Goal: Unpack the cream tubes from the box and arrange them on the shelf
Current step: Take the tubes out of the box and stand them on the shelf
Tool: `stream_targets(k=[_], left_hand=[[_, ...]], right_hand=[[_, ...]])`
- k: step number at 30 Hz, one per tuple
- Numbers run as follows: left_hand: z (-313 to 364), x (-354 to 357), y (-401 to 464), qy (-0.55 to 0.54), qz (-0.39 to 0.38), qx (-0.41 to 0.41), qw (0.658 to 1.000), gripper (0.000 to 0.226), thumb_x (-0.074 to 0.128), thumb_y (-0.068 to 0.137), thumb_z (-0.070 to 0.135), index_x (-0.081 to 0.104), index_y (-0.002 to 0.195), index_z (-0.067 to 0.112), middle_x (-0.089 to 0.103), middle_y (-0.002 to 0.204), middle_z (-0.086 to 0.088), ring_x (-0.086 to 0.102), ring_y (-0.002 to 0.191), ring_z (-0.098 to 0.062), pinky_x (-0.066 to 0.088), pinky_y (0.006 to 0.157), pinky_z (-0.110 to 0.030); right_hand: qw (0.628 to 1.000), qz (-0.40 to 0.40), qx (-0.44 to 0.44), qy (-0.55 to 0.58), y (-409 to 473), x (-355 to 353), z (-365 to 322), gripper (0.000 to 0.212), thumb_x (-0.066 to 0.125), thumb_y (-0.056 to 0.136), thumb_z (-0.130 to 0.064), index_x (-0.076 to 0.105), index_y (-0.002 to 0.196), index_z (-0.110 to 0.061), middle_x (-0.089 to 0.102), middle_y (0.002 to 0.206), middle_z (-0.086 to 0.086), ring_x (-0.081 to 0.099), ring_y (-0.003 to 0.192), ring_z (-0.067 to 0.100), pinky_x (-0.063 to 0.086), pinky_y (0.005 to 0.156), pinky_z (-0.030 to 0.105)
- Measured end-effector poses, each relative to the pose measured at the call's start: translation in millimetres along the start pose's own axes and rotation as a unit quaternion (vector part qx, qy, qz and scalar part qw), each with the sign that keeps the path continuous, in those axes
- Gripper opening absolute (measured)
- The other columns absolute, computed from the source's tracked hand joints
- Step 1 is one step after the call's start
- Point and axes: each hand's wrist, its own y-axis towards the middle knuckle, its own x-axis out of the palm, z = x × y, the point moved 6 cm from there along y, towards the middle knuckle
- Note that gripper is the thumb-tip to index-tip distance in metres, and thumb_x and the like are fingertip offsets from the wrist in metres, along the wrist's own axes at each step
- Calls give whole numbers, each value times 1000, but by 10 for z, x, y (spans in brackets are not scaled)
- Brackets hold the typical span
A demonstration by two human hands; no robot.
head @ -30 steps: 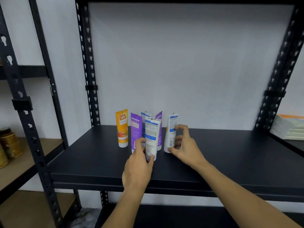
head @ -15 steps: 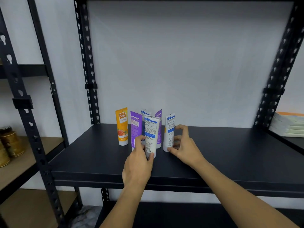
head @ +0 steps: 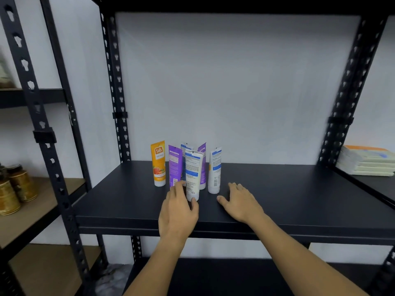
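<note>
Six cream tubes upright, shelf rear-left. Left hand grip pinching front white tube. Right hand grip wide, flat beside.

Rear white tube and rear purple tube mostly hidden behind front tubes; jars cut off at left edge; label print too small to read.

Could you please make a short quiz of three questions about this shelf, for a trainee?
1. True or false: the orange tube lies flat on the shelf.
2. Which hand touches the front white tube? A left hand B right hand C neither
3. Fill in: left of the front white tube stands a ____ tube.

Key: 1 false, it stands upright; 2 A; 3 purple.
</note>
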Motion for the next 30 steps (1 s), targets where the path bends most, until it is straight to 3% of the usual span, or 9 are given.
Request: stream_targets(k=[3, 5, 8, 12, 17, 23, 25, 30], left_hand=[[35, -33, -134, 145, -7, 55, 988, 36, 45, 96, 38, 49, 128, 23, 55, 126, 4, 51, 112, -11, 44, 91, -26], [18, -23, -206, 193, -33, 72, 978, 40, 35, 98, 41, 50, 131, 23, 55, 132, 3, 49, 120, -13, 39, 103, -30], [-28, -20, -302, 228, -94, 71, 966, 57, 18, 101, 49, 38, 148, 24, 38, 155, -1, 29, 145, -20, 18, 121, -38], [-81, -94, -452, 267, -145, 112, 946, 87, -14, 82, 60, 18, 156, 25, 18, 163, -2, 11, 151, -23, 6, 123, -42], [-144, -217, -708, 259, -149, 161, 941, 82, -3, 88, 60, 12, 157, 20, 11, 164, -5, 4, 152, -24, -1, 122, -42], [-272, -135, -1211, 186, -125, 157, 962, 71, 37, 100, 43, -1, 157, 23, -13, 164, -3, -14, 151, -22, -3, 122, -42], [-377, -19, -1482, 168, -147, 150, 963, 72, 39, 100, 40, -1, 157, 24, -13, 164, -3, -13, 151, -23, -2, 122, -43], [-819, 314, -2245, 156, -251, 79, 952, 67, 40, 101, 37, 6, 157, 24, -13, 164, -5, -12, 151, -23, -4, 121, -42]], right_hand=[[999, -26, -8, -44, -121, 6, 8, 73, 29, 100, -59, 19, 158, -15, 12, 166, 8, 10, 153, 24, 9, 123, 42], [997, -43, -8, -57, -214, 13, 20, 72, 24, 101, -60, 15, 158, -18, 7, 166, 5, 5, 153, 22, 6, 123, 43], [995, -49, -13, -82, -399, 6, 22, 70, 17, 102, -59, 10, 159, -20, 3, 167, 3, 1, 154, 22, 4, 124, 45], [994, -24, -25, -103, -678, -7, -11, 69, 12, 102, -58, 9, 159, -19, 4, 167, 3, 1, 154, 24, 5, 124, 47], [991, 43, -48, -119, -1097, 43, -69, 73, 18, 101, -61, 9, 159, -19, 6, 167, 3, 1, 153, 25, 2, 123, 46], [985, 147, -82, -20, -1675, 366, -170, 72, 39, 100, -52, 10, 159, -21, -1, 166, 4, -7, 153, 24, 0, 122, 43], [988, 128, -89, 14, -1863, 600, -175, 73, 41, 100, -50, 8, 159, -23, -3, 166, 3, -7, 153, 22, 0, 122, 41], [998, -29, -53, 10, -2240, 1409, 1, 69, 37, 101, -53, 12, 158, -24, 1, 166, 6, -4, 153, 24, 6, 123, 42]])
